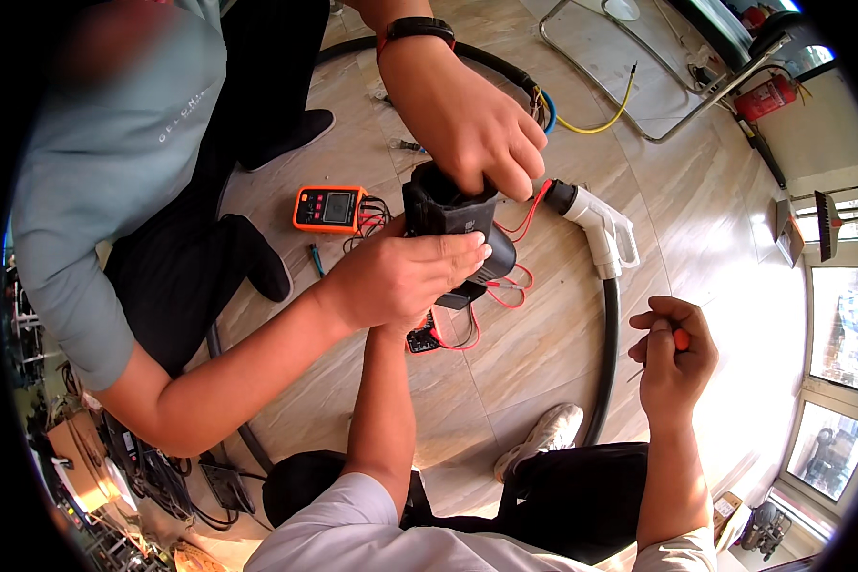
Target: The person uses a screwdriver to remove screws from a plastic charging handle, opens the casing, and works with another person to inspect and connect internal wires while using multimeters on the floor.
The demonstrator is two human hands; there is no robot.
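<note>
My left hand point(405, 319) reaches up under a black plastic housing point(445, 212) and grips it from below. A co-worker's hand point(391, 276) covers most of my fingers and lies along the housing's near side. The co-worker's other hand point(477, 138), with a black wristband, dips its fingers into the open top. Off to the right, my right hand point(674, 357) is closed round a small screwdriver point(682, 339) with an orange handle; its thin metal shaft points down to the left. Red wires point(513, 291) hang beside the housing.
An orange meter point(329, 209) with leads lies left of the housing. A white charging gun point(602, 234) on a thick black cable point(609, 353) lies to the right. Beyond are a yellow wire end point(591, 129), a metal chair frame point(658, 138) and a fire extinguisher point(766, 97). The co-worker's shoes point(269, 262) are at left.
</note>
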